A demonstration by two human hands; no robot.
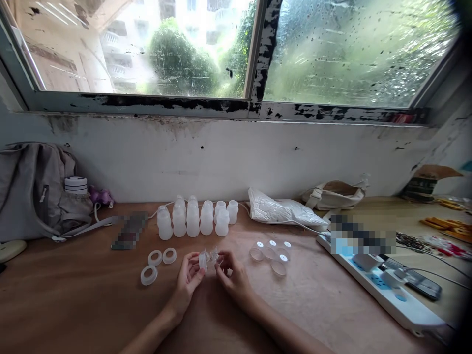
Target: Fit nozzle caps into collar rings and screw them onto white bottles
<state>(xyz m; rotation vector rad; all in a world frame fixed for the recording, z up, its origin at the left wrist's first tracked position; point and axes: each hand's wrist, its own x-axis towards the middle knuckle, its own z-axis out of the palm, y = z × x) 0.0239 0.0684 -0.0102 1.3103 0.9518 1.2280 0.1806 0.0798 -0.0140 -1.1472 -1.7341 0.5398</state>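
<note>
Close together above the brown table, both hands hold small translucent plastic parts. My left hand (190, 278) is closed on a ribbed translucent ring (203, 261). The fingers of my right hand (233, 275) pinch a clear thin piece (215, 255) just beside it; its exact shape is hard to make out. Left of my left hand lie three white rings (148, 275). To the right of my right hand are several clear round discs (279, 267) with small white-topped parts (283, 257). Behind the hands stand several frosted bottles (192, 221).
A long white power strip (391, 290) with plugs and cables runs along the right. At the back are a silvery plastic bag (280, 209) and a beige pouch (334, 194). A grey backpack (33, 191) sits at the far left, near a blurred flat item (130, 231).
</note>
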